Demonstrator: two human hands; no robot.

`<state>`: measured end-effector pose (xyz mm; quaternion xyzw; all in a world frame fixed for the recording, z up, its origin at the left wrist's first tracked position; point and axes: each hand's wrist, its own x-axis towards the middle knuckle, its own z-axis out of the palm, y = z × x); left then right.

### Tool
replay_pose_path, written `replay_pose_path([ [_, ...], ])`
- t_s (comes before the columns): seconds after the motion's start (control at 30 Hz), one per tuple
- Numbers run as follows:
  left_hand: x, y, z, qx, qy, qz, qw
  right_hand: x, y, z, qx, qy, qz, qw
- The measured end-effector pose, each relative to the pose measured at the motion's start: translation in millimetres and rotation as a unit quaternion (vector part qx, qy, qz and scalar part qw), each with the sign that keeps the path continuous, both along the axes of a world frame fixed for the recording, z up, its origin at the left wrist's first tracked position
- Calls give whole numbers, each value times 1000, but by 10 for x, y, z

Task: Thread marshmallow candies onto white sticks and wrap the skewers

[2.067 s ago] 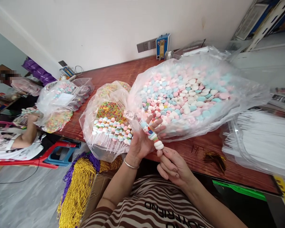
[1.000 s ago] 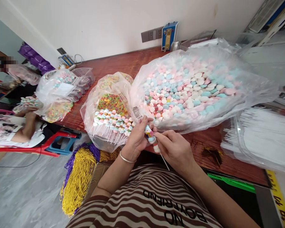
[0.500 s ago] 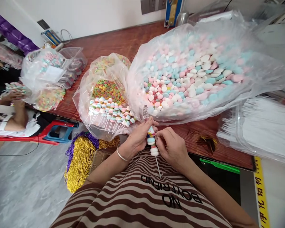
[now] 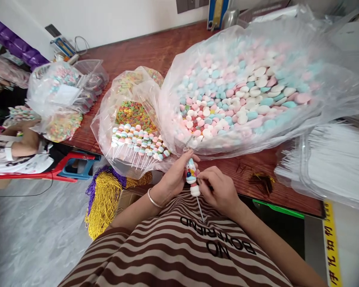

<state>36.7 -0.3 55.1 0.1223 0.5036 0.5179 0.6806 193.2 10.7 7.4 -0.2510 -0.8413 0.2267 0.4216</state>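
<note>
My left hand (image 4: 175,175) is closed around the upper part of a candy-like skewer (image 4: 194,189). White, blue and pink rounded pieces are stacked on its thin white stick, which points down toward my striped shirt. Near the top, small red, yellow and dark blue spots show between my fingers. My right hand (image 4: 218,185) is pinched at the skewer's right side, thumb and forefinger close against it; whatever those fingertips hold is too small to make out. Just beyond, a big clear bag (image 4: 173,83) contains loose pastel discs (image 4: 242,97).
Finished-looking skewers (image 4: 137,139) lie on a clear bag of small coloured rings (image 4: 133,113). White sticks (image 4: 338,159) fill a plastic pack at right, beside thin brown-gold ties (image 4: 261,181). Gold bead strings (image 4: 103,203) hang below the table edge. Another person's arm (image 4: 25,141) is at left.
My right hand has shifted slightly down and right along the skewer. The coloured spots near its top are more exposed. At left, the other person's arm has moved.
</note>
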Motion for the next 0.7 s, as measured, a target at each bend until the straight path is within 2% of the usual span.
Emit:
replay_pose_path([
  [0.07,-23,-13,0,19,2,-17,1000,-15,-13,10,-65,27,2,998],
  [0.17,-34,-39,-29,50,36,-45,997,-53,-14,45,-76,50,0,996],
  [0.33,5,-65,-100,74,68,-30,995,-56,33,96,22,24,-27,999],
  [0.43,31,-70,-137,78,47,-3,996,-37,19,98,83,12,-1,996],
  [0.5,39,-85,-154,74,23,11,997,-17,-27,79,91,20,24,995],
  [0.57,34,-116,-162,66,-7,21,998,24,-94,43,42,46,31,998],
  [0.6,26,-137,-161,64,-16,25,997,56,-129,22,-8,59,23,998],
  [0.67,3,-186,-154,68,-19,32,997,136,-195,-20,-158,58,24,986],
  [0.7,-9,-211,-149,73,-16,36,997,176,-222,-37,-236,38,49,970],
])
